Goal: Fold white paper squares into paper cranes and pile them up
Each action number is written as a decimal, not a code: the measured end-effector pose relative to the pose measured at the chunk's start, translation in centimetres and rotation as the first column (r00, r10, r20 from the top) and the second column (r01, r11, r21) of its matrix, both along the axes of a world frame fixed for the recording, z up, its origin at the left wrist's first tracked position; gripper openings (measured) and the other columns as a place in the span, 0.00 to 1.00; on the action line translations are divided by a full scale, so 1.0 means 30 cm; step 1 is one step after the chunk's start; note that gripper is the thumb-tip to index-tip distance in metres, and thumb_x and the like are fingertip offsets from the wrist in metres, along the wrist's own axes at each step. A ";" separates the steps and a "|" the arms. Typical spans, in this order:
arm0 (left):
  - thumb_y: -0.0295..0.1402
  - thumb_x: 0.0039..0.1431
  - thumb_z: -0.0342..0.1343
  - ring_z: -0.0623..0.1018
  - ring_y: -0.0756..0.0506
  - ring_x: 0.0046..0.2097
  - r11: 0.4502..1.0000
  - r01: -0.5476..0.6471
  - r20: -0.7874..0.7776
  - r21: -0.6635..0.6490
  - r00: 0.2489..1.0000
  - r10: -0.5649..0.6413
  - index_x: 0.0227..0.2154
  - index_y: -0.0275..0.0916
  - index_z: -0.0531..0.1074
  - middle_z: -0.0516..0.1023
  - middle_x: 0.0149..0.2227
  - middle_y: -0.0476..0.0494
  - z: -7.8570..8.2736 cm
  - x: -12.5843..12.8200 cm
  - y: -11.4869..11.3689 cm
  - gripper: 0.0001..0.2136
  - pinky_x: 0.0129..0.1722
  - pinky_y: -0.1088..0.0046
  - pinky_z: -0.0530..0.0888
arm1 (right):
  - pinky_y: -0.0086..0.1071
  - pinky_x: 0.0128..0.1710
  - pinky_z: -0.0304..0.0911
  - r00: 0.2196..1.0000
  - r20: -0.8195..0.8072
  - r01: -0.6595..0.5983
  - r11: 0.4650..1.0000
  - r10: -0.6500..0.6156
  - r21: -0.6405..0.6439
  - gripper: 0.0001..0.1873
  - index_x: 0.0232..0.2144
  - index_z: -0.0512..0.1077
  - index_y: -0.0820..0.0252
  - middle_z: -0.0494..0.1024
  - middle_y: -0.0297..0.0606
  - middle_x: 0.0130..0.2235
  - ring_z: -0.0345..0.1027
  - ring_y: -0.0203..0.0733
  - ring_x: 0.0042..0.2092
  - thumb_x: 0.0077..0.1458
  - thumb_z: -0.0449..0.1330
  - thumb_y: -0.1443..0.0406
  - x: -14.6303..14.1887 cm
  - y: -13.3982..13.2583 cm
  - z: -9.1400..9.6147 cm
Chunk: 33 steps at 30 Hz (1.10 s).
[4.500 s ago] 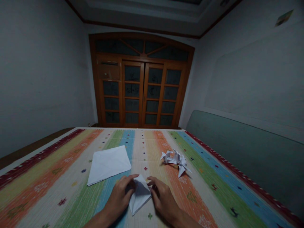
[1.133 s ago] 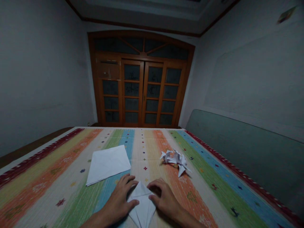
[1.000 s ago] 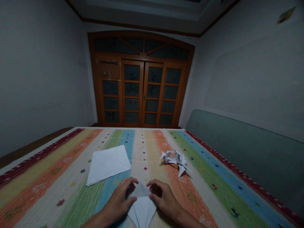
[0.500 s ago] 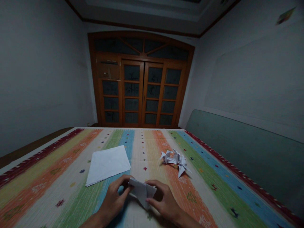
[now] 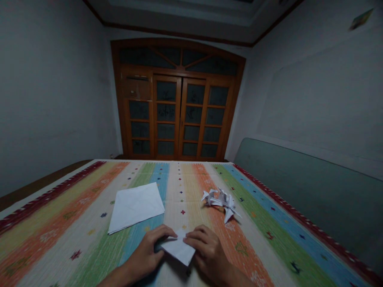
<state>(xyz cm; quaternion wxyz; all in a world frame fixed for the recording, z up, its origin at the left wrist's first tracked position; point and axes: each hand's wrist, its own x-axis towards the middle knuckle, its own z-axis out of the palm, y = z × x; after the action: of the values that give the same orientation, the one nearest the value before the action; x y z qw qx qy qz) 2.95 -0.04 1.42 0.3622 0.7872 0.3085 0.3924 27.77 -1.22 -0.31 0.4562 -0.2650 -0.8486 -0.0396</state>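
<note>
White paper, one stack (image 5: 136, 207), lying beyond the left hand (image 5: 149, 249); one cluster of folded figures (image 5: 221, 201), individual number unclear to me, beyond the right hand (image 5: 211, 248); one striped tablecloth (image 5: 183, 185) beneath; one grey-green panel (image 5: 299, 175) alongside; one folded piece (image 5: 179, 249), central, low over the cloth, pinched by both hands, nearest corner towards the person, slightly right, long axis obscured by fingers

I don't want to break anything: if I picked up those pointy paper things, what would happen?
The folded paper shapes would probably feel light, being just thin paper. Their points may bend if squeezed. They're unlikely to roll, with so many corners sticking out.
</note>
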 end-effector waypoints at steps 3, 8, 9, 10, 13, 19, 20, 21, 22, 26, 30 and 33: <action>0.26 0.59 0.63 0.77 0.38 0.52 0.995 0.045 -0.102 0.084 0.994 -0.037 0.48 0.44 0.77 0.80 0.49 0.41 -0.001 -0.005 -0.010 0.14 0.54 0.59 0.71 | 0.42 0.37 0.71 0.994 0.065 0.088 0.996 -0.089 0.020 0.25 0.49 0.76 0.57 0.84 0.45 0.42 0.71 0.50 0.40 0.52 0.56 0.80 0.005 -0.001 -0.002; 0.25 0.60 0.63 0.75 0.38 0.53 0.970 0.072 -0.282 0.233 0.959 -0.003 0.47 0.44 0.76 0.77 0.51 0.41 0.010 0.001 -0.030 0.14 0.55 0.59 0.71 | 0.40 0.39 0.70 0.975 0.176 0.151 0.986 -0.136 -0.071 0.24 0.47 0.76 0.57 0.81 0.45 0.43 0.69 0.50 0.42 0.52 0.57 0.81 -0.005 -0.003 -0.022; 0.24 0.59 0.63 0.74 0.38 0.53 0.963 0.077 -0.314 0.259 0.950 0.008 0.47 0.44 0.76 0.77 0.51 0.41 0.012 0.003 -0.034 0.14 0.54 0.59 0.72 | 0.40 0.39 0.70 0.971 0.197 0.157 0.983 -0.136 -0.098 0.23 0.47 0.76 0.57 0.81 0.44 0.43 0.69 0.50 0.42 0.53 0.57 0.81 -0.008 -0.004 -0.028; 0.24 0.58 0.64 0.74 0.37 0.52 0.957 0.083 -0.342 0.278 0.940 0.018 0.47 0.44 0.76 0.77 0.50 0.41 0.015 0.005 -0.039 0.15 0.54 0.58 0.72 | 0.39 0.39 0.70 0.968 0.215 0.161 0.979 -0.131 -0.126 0.22 0.46 0.77 0.57 0.81 0.44 0.43 0.69 0.50 0.42 0.54 0.57 0.80 -0.010 -0.004 -0.034; 0.26 0.56 0.67 0.75 0.37 0.51 0.951 0.095 -0.397 0.293 0.917 0.030 0.49 0.44 0.75 0.77 0.50 0.40 0.020 0.005 -0.051 0.17 0.52 0.58 0.74 | 0.40 0.41 0.70 0.962 0.253 0.160 0.962 -0.102 -0.220 0.20 0.46 0.77 0.56 0.80 0.43 0.43 0.69 0.50 0.44 0.55 0.58 0.79 -0.015 -0.006 -0.047; 0.27 0.59 0.64 0.76 0.38 0.50 0.952 0.095 -0.408 0.291 0.913 0.034 0.46 0.42 0.74 0.77 0.49 0.41 0.031 0.005 -0.060 0.13 0.51 0.60 0.75 | 0.42 0.46 0.70 0.968 0.249 0.110 0.916 -0.011 -0.387 0.23 0.47 0.77 0.57 0.79 0.45 0.45 0.69 0.51 0.48 0.51 0.59 0.78 -0.009 -0.016 -0.028; 0.27 0.59 0.64 0.76 0.38 0.50 0.951 0.095 -0.413 0.295 0.910 0.038 0.46 0.42 0.75 0.77 0.48 0.41 0.033 0.006 -0.060 0.12 0.51 0.60 0.75 | 0.42 0.47 0.70 0.969 0.246 0.095 0.909 0.008 -0.405 0.23 0.47 0.77 0.58 0.79 0.45 0.46 0.70 0.52 0.48 0.50 0.59 0.77 -0.006 -0.020 -0.019; 0.27 0.59 0.64 0.76 0.38 0.50 0.950 0.094 -0.420 0.299 0.907 0.043 0.45 0.42 0.75 0.76 0.48 0.41 0.036 0.007 -0.060 0.11 0.51 0.60 0.75 | 0.42 0.47 0.70 0.969 0.245 0.080 0.905 0.028 -0.417 0.24 0.47 0.77 0.58 0.79 0.45 0.46 0.70 0.52 0.48 0.48 0.59 0.77 -0.004 -0.025 -0.009; 0.27 0.58 0.64 0.76 0.37 0.50 0.949 0.091 -0.425 0.302 0.904 0.049 0.44 0.42 0.75 0.76 0.48 0.40 0.038 0.008 -0.061 0.11 0.51 0.60 0.75 | 0.42 0.48 0.70 0.967 0.249 0.066 0.901 0.047 -0.428 0.24 0.47 0.77 0.58 0.79 0.46 0.46 0.70 0.52 0.49 0.47 0.59 0.77 -0.001 -0.029 0.001; 0.28 0.55 0.67 0.75 0.36 0.50 0.948 0.093 -0.457 0.306 0.887 0.060 0.43 0.42 0.75 0.77 0.48 0.40 0.047 0.013 -0.064 0.13 0.51 0.56 0.74 | 0.44 0.51 0.69 0.959 0.272 0.047 0.900 0.081 -0.433 0.26 0.48 0.77 0.60 0.78 0.47 0.48 0.70 0.53 0.49 0.44 0.59 0.75 0.010 -0.041 0.031; 0.28 0.53 0.69 0.75 0.34 0.51 0.942 0.083 -0.486 0.324 0.869 0.091 0.43 0.42 0.75 0.77 0.49 0.39 0.046 0.016 -0.068 0.15 0.52 0.54 0.74 | 0.44 0.48 0.69 0.954 0.285 0.022 0.923 0.096 -0.384 0.26 0.47 0.77 0.59 0.79 0.46 0.45 0.69 0.53 0.47 0.43 0.58 0.75 0.012 -0.035 0.040; 0.24 0.54 0.65 0.75 0.35 0.51 0.931 0.091 -0.483 0.352 0.870 0.098 0.44 0.42 0.75 0.77 0.49 0.39 0.039 0.008 -0.065 0.14 0.52 0.55 0.74 | 0.43 0.46 0.68 0.955 0.280 0.004 0.941 0.097 -0.338 0.20 0.45 0.77 0.59 0.79 0.46 0.41 0.69 0.52 0.44 0.48 0.58 0.73 0.006 -0.031 0.040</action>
<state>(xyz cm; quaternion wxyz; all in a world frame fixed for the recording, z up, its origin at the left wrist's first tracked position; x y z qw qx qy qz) 3.20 -2.00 2.57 0.1188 0.9136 0.3137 0.2297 27.94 -2.15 0.90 0.2746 -0.3096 -0.9071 0.0771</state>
